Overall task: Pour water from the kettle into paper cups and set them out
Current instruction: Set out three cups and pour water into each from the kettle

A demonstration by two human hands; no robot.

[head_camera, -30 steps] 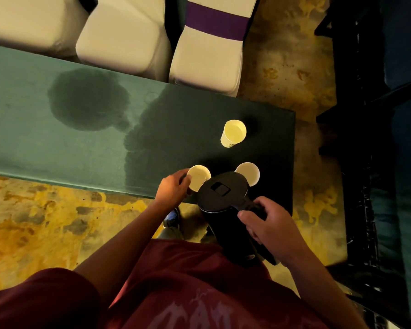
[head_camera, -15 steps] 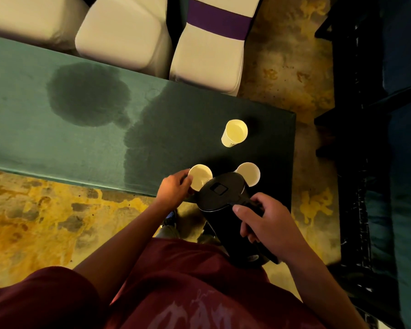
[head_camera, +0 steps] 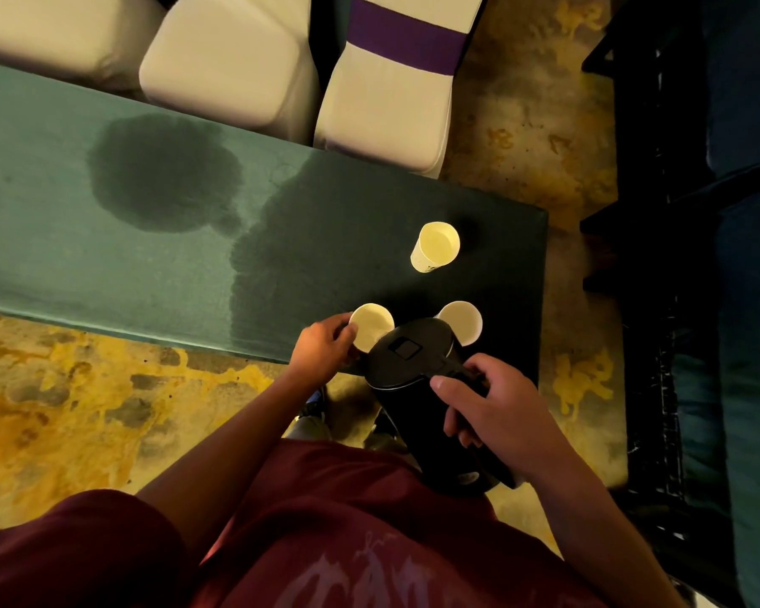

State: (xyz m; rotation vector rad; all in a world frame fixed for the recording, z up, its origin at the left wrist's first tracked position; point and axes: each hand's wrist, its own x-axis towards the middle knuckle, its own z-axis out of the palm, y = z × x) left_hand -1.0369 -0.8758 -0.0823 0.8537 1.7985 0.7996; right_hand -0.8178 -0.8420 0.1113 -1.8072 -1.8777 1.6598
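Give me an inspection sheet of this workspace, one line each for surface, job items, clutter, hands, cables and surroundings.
Surface: green cloth-covered table with two large dark wet-looking patches.
Job's things: black kettle, lid shut, held above the table's near edge; near left cup and near right cup partly hidden behind it; far cup standing apart, upright.
Clutter: nothing seen.
Grippers: left hand holds the near left cup at its side; right hand grips the kettle handle.
Cables: nothing seen.
Surroundings: white-covered chairs beyond the table, one with a purple band; mottled yellow floor; dark furniture to the right.
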